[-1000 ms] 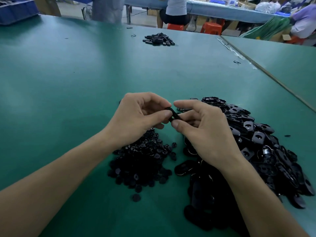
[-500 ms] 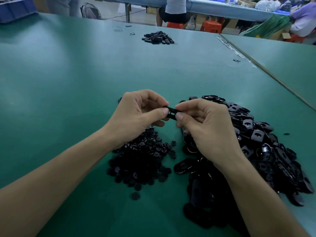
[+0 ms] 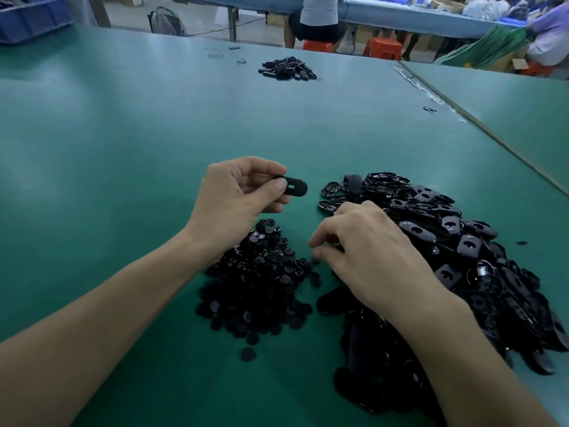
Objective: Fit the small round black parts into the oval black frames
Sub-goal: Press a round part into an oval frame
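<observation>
1. left hand (image 3: 237,198): raised off the surface. Thumb and forefinger pinch one oval frame (image 3: 294,187) by its near end. The frame juts out to the right with its flat face toward my camera, and a small slot shows in it. It touches nothing else.

2. right hand (image 3: 369,257): lower and nearer to me than the left, knuckles up, fingers curled down at the gap between the two piles. The thumb tip sits right at a small round part (image 3: 316,259). I cannot tell from my feed whether the part is gripped or merely touched.

3. pile of round parts (image 3: 261,288): under the left wrist, just left of the right hand. One stray round part (image 3: 248,354) lies nearer me, between the forearms.

4. heap of frames (image 3: 462,257): right of the right hand and running under that forearm. It is far larger than the round-part pile.

5. surface (image 3: 123,134): matte green and wide. Well beyond both hands sits a small far pile (image 3: 288,69) of black pieces. Far right of the hands, a seam (image 3: 462,118) joins a second green surface (image 3: 508,97).

6. Room, past the far edge:
   - a blue bin (image 3: 30,16) at the far left
   - a floor fan (image 3: 167,20)
   - orange stools (image 3: 381,46)
   - a seated person (image 3: 317,13) at a long blue bench (image 3: 400,13)
   - another person (image 3: 551,35) at the far right
</observation>
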Tool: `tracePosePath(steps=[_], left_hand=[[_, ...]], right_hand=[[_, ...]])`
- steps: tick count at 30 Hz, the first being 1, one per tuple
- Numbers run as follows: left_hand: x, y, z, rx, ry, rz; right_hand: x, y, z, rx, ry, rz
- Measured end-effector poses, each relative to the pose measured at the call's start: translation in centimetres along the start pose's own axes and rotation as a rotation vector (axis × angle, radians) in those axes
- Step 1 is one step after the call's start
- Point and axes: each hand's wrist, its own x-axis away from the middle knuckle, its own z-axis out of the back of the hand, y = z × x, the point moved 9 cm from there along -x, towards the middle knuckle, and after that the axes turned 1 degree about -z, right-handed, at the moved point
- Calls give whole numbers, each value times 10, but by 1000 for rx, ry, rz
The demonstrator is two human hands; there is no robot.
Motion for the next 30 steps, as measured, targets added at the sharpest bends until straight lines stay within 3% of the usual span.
tracePosePath(steps=[4, 12, 19, 23, 30], left_hand=[[0, -2, -1, 39, -1, 15], [2, -2, -1, 46, -4, 29], [3, 0, -5, -14, -37, 3], [6, 0, -13, -12, -75, 0], [10, 2, -20, 18, -108, 12]], right_hand=[[2, 0, -7, 36, -91, -12], [0, -5, -11, 117, -79, 10], [-2, 3, 10, -268, 201, -54], [0, 9, 20, -316, 325, -75], [-1, 22, 19, -392, 342, -132]])
